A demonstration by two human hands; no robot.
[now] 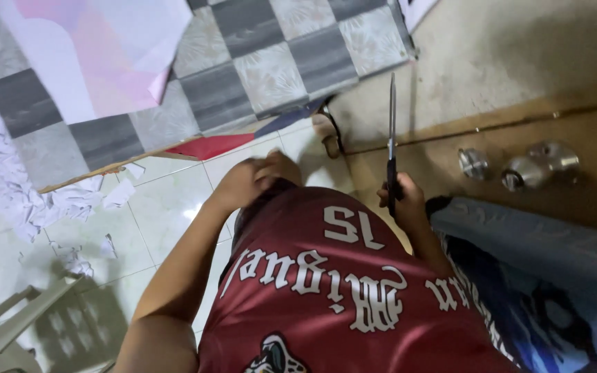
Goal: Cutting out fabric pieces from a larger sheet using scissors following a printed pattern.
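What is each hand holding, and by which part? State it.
The right hand grips scissors by the handles, blades pointing away. The left hand pinches the red shirt's edge.

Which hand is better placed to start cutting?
Right, probably. The right hand already grips the scissors, blades closed and pointing away. The left hand holds no tool; it pinches the maroon jersey.

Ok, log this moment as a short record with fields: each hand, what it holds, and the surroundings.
left hand: closed at the top edge of the dark red printed jersey
right hand: gripping black-handled steel scissors, blades pointing away from the body
floor: glossy white tiles with torn white paper scraps
nearby: grey checkered mat; silver metal door knobs on brown door
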